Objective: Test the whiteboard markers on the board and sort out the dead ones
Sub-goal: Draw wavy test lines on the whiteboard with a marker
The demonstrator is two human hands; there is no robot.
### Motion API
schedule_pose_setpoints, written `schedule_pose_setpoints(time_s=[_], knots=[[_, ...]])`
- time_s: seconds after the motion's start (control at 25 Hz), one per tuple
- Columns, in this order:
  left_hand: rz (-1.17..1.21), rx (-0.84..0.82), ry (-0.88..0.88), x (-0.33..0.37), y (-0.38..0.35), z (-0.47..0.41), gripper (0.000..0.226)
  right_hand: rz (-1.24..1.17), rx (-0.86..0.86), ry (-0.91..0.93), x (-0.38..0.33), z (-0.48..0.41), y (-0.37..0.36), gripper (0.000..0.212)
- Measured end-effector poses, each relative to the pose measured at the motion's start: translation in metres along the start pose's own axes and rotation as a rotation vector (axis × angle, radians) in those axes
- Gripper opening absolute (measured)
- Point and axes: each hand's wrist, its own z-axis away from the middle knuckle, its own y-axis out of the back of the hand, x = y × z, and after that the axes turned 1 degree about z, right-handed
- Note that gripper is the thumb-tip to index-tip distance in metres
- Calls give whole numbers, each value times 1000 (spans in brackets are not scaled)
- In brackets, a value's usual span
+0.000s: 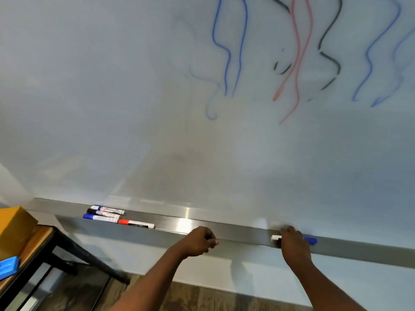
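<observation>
The whiteboard (134, 97) fills the view, with blue, red and black wavy test lines at its upper right. Along its bottom runs a metal tray (170, 223). On the tray's left part lie several markers: two blue-capped (102, 217), one black-capped (103, 212) and one red-capped (136, 223). My right hand (294, 243) is over the tray at the right, closed around a blue-capped marker (311, 240) whose white end sticks out to the left. My left hand (201, 241) is a loose fist at the tray's front edge; I cannot see anything in it.
At the lower left stands a wooden table with black legs (38, 239). On it sit a yellow box (14, 225) and a blue eraser (7, 267). Below the board is a white wall and dark wood floor (202, 297).
</observation>
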Motion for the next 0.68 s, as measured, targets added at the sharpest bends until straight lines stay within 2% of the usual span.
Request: schedule_pose_setpoints(time_s=[0.12, 0.2, 0.28, 0.4, 0.44, 0.56, 0.68], knots=[[-40, 13, -72, 13, 8, -3, 18, 69, 27, 90, -11, -1, 7, 34], [-52, 31, -119, 22, 15, -3, 18, -23, 80, 81, -33, 3, 28, 30], [-83, 58, -161, 32, 21, 1, 24, -257, 178, 92, -61, 7, 56, 22], [-134, 88, -257, 50, 32, 12, 54, -830, 378, 115, -103, 25, 129, 7], [-145, 116, -319, 57, 39, 17, 53, -1011, 398, 115, -114, 33, 158, 11], [-87, 253, -555, 81, 73, 41, 21, -1333, 445, 120, -128, 50, 221, 18], [-173, 317, -771, 107, 115, 69, 22, -1533, 304, 122, -135, 64, 261, 16]])
